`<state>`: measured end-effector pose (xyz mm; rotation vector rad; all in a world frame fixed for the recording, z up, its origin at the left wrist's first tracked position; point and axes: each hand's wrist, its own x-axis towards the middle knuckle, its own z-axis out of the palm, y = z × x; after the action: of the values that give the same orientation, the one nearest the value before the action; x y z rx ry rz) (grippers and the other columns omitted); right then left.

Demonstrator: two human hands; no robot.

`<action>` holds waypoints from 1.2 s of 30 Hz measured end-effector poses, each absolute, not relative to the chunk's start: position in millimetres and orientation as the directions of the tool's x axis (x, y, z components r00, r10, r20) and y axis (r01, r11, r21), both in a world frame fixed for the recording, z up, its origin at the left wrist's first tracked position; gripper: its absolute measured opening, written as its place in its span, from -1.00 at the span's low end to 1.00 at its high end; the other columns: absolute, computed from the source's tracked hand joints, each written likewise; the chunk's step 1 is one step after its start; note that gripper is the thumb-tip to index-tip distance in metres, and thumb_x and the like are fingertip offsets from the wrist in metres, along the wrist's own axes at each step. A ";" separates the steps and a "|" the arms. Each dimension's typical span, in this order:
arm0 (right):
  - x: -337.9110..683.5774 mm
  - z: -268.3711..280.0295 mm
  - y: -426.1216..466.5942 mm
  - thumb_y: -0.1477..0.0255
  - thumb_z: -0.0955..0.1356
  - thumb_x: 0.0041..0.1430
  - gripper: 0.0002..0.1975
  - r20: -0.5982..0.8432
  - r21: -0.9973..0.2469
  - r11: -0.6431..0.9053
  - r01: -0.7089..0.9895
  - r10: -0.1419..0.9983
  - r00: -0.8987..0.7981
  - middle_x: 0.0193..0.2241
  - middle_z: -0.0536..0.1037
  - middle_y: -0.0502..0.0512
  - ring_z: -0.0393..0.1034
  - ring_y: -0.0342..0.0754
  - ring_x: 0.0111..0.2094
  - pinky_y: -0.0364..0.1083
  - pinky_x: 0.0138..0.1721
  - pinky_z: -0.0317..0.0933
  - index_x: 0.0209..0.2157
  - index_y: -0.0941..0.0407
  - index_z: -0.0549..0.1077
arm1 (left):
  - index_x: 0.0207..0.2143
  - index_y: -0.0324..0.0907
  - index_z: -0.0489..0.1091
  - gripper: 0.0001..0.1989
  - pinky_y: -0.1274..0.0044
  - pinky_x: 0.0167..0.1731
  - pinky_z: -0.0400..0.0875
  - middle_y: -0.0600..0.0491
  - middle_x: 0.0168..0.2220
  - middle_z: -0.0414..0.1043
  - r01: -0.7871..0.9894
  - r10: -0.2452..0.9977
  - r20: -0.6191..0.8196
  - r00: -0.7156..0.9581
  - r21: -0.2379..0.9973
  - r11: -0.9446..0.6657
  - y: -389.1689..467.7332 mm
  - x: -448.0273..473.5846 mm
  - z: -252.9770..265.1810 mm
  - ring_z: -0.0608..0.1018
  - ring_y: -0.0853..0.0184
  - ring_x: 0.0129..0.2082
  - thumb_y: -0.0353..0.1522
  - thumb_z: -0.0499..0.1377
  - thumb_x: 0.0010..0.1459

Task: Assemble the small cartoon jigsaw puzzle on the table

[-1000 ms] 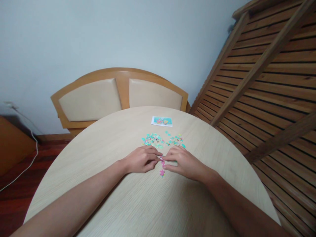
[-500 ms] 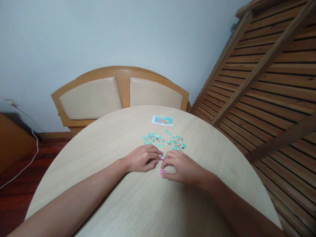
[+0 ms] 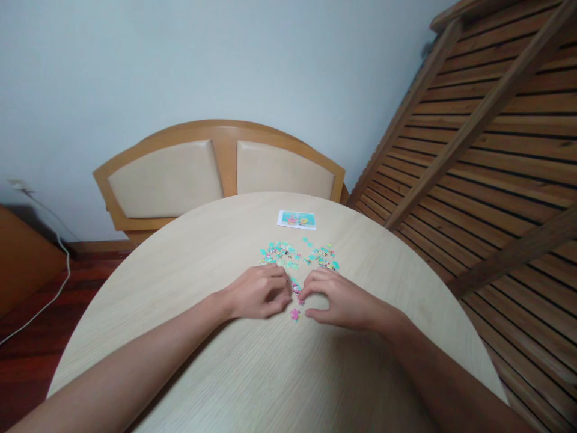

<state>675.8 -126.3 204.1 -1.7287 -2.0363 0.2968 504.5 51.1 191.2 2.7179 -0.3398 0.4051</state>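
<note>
A pink jigsaw piece [image 3: 295, 314] lies on the pale wood table between my hands. Just beyond it is a small group of puzzle pieces [image 3: 296, 288] with a pink figure, seemingly joined. My left hand [image 3: 261, 291] rests at the left of this group, thumb and fingertips curled close together; whatever they may hold is hidden. On the other side, my right hand [image 3: 338, 299] has its thumb and index finger apart. Its index fingertip touches the lower end of the group, while the thumb is just right of the loose pink piece.
Two piles of loose pieces, a left pile [image 3: 279, 251] and a right pile [image 3: 323, 257], lie beyond my hands. Further back is a picture card [image 3: 297, 220]. A padded bench back [image 3: 229, 162] stands behind the round table [image 3: 180, 258], with a slatted wooden panel [image 3: 487, 132] at right.
My right thumb and index finger have let go of the pink piece, which now lies on the table. My left fingers have drawn back slightly and curled in, uncovering more of the group.
</note>
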 end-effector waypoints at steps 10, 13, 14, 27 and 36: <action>686.3 196.6 -123.5 0.45 0.42 0.19 -0.74 0.229 -0.394 0.249 0.885 0.959 -0.168 -0.04 0.57 0.08 0.37 0.02 0.04 0.05 0.15 0.15 -0.06 0.01 0.58 | -0.21 -0.11 0.48 -0.86 0.45 -0.11 0.41 0.04 -0.20 0.52 -0.243 -0.185 0.195 0.963 0.337 -0.910 32.0 501.9 197.1 0.55 0.25 -0.16 -0.26 0.25 0.22; 687.1 195.6 -122.4 0.46 0.41 0.21 -0.78 0.226 -0.403 0.255 0.879 0.958 -0.174 -0.06 0.59 0.07 0.39 0.01 0.02 0.05 0.14 0.16 -0.10 0.02 0.60 | -0.17 -0.09 0.50 -0.86 0.46 -0.08 0.40 0.05 -0.18 0.53 -0.281 -0.216 0.209 0.954 0.362 -0.889 36.0 501.6 196.8 0.55 0.29 -0.14 -0.42 0.17 0.24; 687.2 195.3 -122.1 0.46 0.41 0.20 -0.79 0.230 -0.404 0.253 0.879 0.958 -0.171 -0.07 0.60 0.08 0.39 0.02 0.01 0.05 0.15 0.15 -0.11 0.03 0.60 | -0.17 -0.09 0.50 -0.83 0.46 -0.08 0.40 0.05 -0.17 0.53 -0.282 -0.216 0.212 0.953 0.362 -0.889 36.5 501.3 197.1 0.55 0.29 -0.14 -0.44 0.16 0.23; 686.4 193.6 -120.1 0.41 0.44 0.18 -0.86 0.257 -0.411 0.250 0.877 0.954 -0.152 -0.13 0.60 0.10 0.40 0.02 -0.02 0.06 0.13 0.17 -0.20 0.06 0.61 | -0.17 -0.13 0.47 -0.86 0.43 -0.12 0.44 0.00 -0.18 0.49 -0.050 0.009 0.162 0.987 0.355 -0.934 23.9 499.3 194.8 0.54 0.22 -0.15 -0.32 0.20 0.23; 684.6 196.1 -120.3 0.40 0.45 0.19 -0.86 0.249 -0.424 0.254 0.869 0.956 -0.158 -0.14 0.59 0.10 0.40 0.01 -0.03 0.03 0.10 0.19 -0.20 0.07 0.61 | -0.22 -0.16 0.44 -0.92 0.47 -0.19 0.41 0.02 -0.27 0.50 -0.066 0.027 0.168 0.985 0.522 -0.850 29.2 503.1 186.0 0.52 0.26 -0.24 -0.40 0.17 0.23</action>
<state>684.6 -120.3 196.1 -1.6547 -2.0710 0.2496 503.1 29.2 186.0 2.5778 -0.0276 0.2276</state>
